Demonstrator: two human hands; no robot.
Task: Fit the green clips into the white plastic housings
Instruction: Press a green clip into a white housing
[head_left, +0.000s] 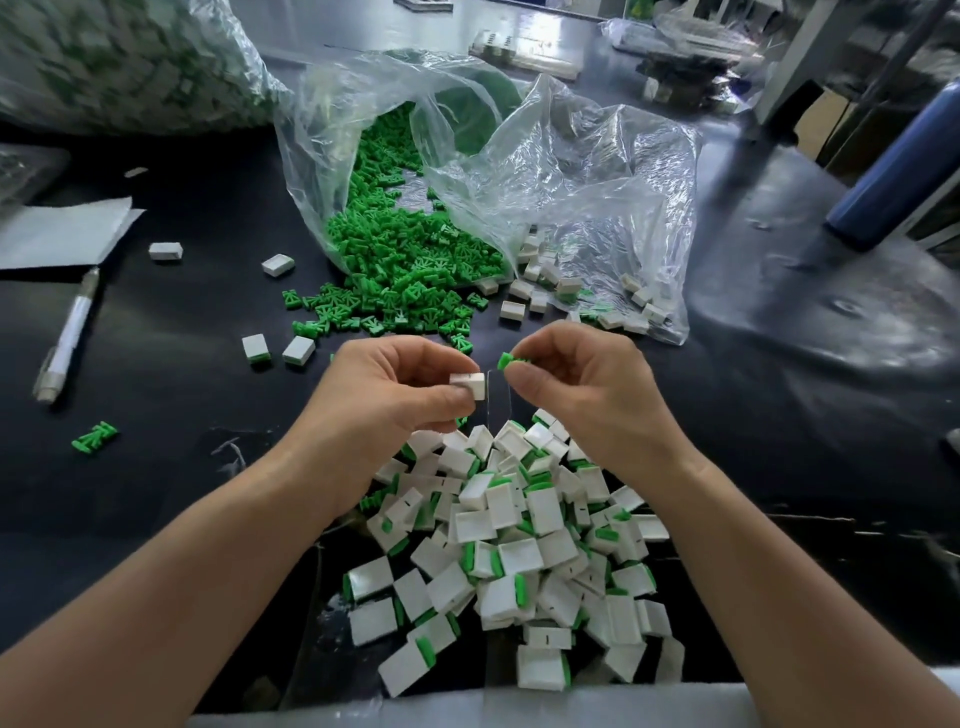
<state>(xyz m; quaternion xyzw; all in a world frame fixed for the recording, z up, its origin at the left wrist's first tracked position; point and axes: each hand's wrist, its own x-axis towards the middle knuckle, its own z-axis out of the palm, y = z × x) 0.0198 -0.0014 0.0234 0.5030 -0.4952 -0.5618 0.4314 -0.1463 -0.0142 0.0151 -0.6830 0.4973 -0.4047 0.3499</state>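
Above the dark worktop (182, 364), a white housing (468, 385) is pinched in the left hand (387, 387), fingers curled round it, and a green clip (511, 361) just beside it is pinched by the right hand (576, 382), over a heap of fitted housings (519, 545).

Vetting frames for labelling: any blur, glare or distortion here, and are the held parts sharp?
Head view: the white housing in the left hand and the green clip in the right hand are sharp; the full bag top left is blurred; the dark table shows soft glare at right; wide-angle bending tilts the blue bottle at the right edge.
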